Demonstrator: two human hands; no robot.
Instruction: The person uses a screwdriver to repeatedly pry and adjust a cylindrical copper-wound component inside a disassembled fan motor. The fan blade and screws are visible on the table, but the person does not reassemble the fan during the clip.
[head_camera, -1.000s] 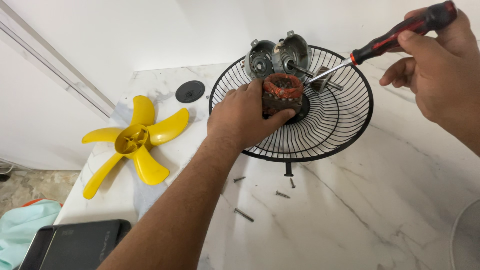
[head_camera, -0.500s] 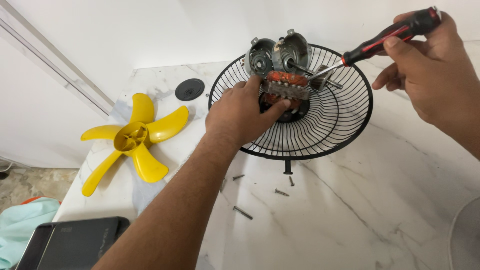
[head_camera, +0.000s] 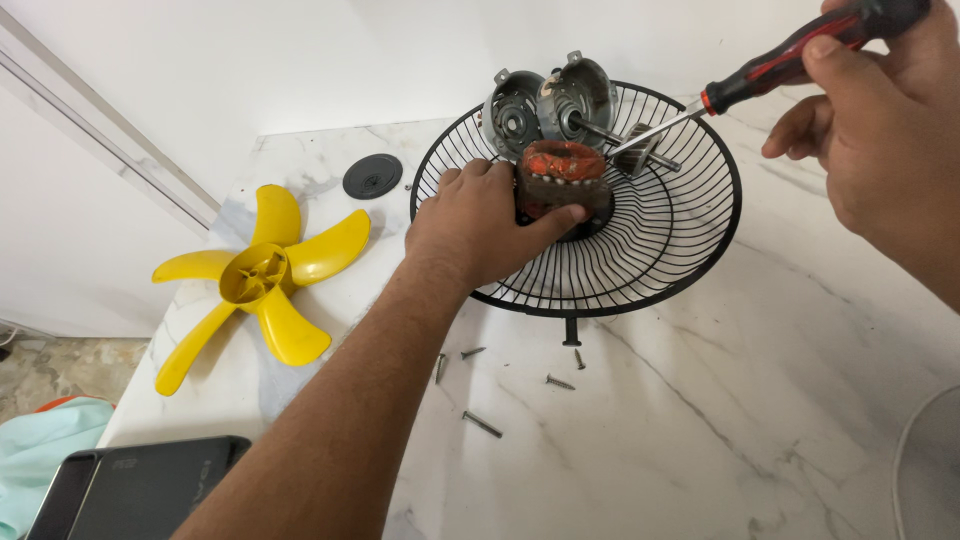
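screwdriver (head_camera: 790, 60) lifted w/ right hand (head_camera: 880, 140), fingers wrapped on it; left hand (head_camera: 480, 225) fingers grip motor coil (head_camera: 562, 178).

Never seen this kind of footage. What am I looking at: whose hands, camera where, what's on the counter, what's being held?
One camera, worn on a person's head, looks down at their own two bare hands. No robot. The left hand grips a reddish motor winding sitting in a black wire fan guard. The right hand holds a red-and-black screwdriver, its tip near the winding. Two grey metal motor housings rest at the guard's far rim. On the white marble counter lie a yellow fan blade, a round black cap, loose screws and a dark device.
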